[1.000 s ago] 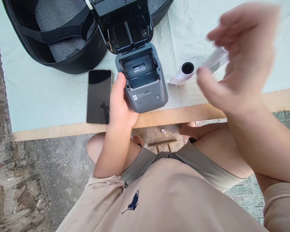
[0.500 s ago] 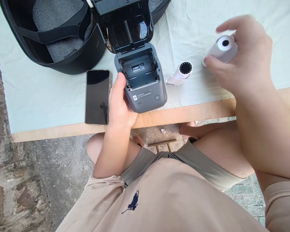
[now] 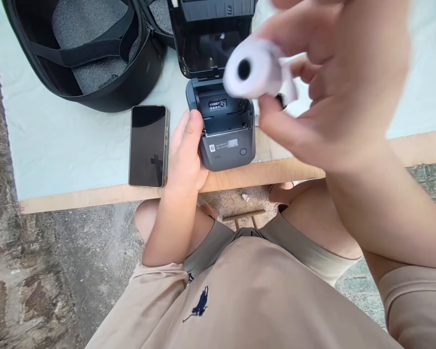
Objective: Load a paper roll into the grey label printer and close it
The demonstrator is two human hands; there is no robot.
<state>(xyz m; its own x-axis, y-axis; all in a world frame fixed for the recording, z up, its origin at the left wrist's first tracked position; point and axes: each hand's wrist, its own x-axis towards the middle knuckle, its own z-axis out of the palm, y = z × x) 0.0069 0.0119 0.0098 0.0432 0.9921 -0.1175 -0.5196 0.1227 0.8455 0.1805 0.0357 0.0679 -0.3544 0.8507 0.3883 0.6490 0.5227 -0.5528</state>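
A small grey label printer [image 3: 228, 145] stands at the table's near edge with its black lid [image 3: 214, 39] flipped up and its paper bay showing. My left hand [image 3: 184, 155] grips the printer's left side, thumb on its upper edge. My right hand [image 3: 334, 82] holds a white paper roll [image 3: 252, 70] in the air just above and right of the open bay, its dark core facing me; the hand and roll are blurred by motion. The second roll seen before is hidden behind my right hand.
A black phone [image 3: 147, 145] lies face up left of the printer. An open black carrying case [image 3: 83, 48] with grey padding sits at the back left. The pale cloth [image 3: 58, 140] covers the wooden table, whose edge [image 3: 94, 196] runs across. My knees are below it.
My right hand picked the white roll off the cloth at the right and carried it left, over the printer. The printer shifted slightly right in my left hand.
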